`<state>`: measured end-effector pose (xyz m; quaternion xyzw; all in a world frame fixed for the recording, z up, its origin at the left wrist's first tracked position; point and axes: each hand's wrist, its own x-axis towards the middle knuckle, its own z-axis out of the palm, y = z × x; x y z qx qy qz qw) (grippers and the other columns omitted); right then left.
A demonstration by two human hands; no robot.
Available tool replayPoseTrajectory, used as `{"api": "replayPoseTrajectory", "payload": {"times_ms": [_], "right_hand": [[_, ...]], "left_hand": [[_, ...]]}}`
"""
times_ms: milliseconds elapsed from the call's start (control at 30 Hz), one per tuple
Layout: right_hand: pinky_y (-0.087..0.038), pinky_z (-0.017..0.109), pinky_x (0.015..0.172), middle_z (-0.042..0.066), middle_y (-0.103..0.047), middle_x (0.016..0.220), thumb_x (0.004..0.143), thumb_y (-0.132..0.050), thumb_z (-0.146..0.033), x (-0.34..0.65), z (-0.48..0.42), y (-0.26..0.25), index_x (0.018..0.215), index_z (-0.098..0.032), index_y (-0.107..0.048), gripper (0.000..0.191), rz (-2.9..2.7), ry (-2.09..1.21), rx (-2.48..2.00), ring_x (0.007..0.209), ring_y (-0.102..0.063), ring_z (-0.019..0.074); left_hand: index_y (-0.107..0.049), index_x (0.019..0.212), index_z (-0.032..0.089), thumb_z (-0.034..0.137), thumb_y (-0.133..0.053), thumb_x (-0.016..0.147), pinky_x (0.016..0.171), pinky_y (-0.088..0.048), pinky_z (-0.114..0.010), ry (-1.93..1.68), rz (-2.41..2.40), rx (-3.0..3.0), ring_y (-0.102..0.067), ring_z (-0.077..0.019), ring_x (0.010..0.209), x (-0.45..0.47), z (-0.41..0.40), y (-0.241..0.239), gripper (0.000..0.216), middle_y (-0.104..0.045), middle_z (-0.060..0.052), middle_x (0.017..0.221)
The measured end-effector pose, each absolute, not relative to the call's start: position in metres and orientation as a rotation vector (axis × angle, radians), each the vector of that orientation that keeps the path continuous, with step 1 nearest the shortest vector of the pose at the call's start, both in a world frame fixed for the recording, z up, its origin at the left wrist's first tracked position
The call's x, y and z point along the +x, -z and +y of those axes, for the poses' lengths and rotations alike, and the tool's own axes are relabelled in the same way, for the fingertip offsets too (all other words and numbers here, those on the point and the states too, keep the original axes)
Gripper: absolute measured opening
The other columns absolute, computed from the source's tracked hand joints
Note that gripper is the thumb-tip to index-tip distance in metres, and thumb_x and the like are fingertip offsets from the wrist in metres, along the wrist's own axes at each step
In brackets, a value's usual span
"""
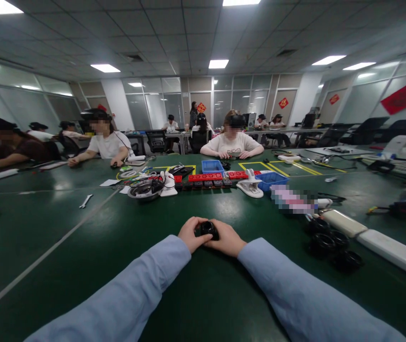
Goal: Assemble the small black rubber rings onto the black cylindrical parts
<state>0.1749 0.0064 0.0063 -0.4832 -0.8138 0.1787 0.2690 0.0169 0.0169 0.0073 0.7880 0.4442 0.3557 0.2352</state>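
Between my two hands a small glossy black round part [209,230] with a hole in its top stands on the green table [146,285]. My left hand [191,233] is curled round its left side, thumb in front. From the right, my right hand [228,236] closes on the same part, its thumb also at the front. The fingertips behind the part are hidden. Several similar black round parts [323,242] lie to the right of my hands, near my right forearm.
Beyond my hands a row of red and black blocks [206,177] crosses the table, with a blue bin [212,166] and white clamps [250,185]. A wrench [86,201] lies left; a long white bar [395,251] lies right. A person [232,140] sits opposite.
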Motion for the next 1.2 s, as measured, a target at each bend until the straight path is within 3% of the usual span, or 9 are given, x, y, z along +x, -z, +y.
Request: {"api": "replayPoseTrajectory", "payload": {"times_ms": [233,700,1067,1200], "right_hand": [[-0.039,0.026,0.066,0.002,-0.058,0.083,0.063,-0.062,-0.027,0.192,0.013,-0.011,0.095,-0.014,-0.055,0.035,-2.309,-0.807,-1.036,0.075,-0.052,0.0150],[-0.039,0.027,0.069,0.003,-0.057,0.085,0.062,-0.063,-0.026,0.193,0.013,-0.015,0.090,-0.014,-0.057,0.031,-2.334,-0.773,-1.042,0.078,-0.051,0.0159],[-0.039,0.024,0.066,-0.001,-0.053,0.072,0.067,-0.058,-0.020,0.195,0.015,-0.018,0.078,-0.013,-0.055,0.013,-2.372,-0.865,-0.952,0.071,-0.050,0.0128],[-0.038,0.023,0.063,0.000,-0.053,0.074,0.066,-0.058,-0.021,0.196,0.015,-0.016,0.081,-0.013,-0.055,0.017,-2.339,-0.906,-0.982,0.070,-0.049,0.0120]], "left_hand": [[-0.052,0.100,0.018,0.025,-0.064,0.059,0.063,-0.039,-0.025,-0.839,1.038,2.093,-0.050,-0.0160,0.080,0.008,0.020,-0.006,0.043,-0.054,-0.003,0.092],[-0.052,0.103,0.019,0.025,-0.063,0.061,0.063,-0.040,-0.025,-0.803,1.009,2.071,-0.050,-0.0158,0.081,0.009,0.021,-0.005,0.044,-0.053,-0.003,0.094],[-0.052,0.103,0.020,0.023,-0.063,0.060,0.065,-0.040,-0.025,-0.796,1.034,2.066,-0.050,-0.0162,0.082,0.008,0.020,-0.008,0.044,-0.053,-0.003,0.094],[-0.052,0.103,0.019,0.024,-0.063,0.060,0.063,-0.040,-0.025,-0.801,1.026,2.070,-0.050,-0.0150,0.078,0.007,0.020,-0.007,0.044,-0.053,-0.003,0.093]]}}
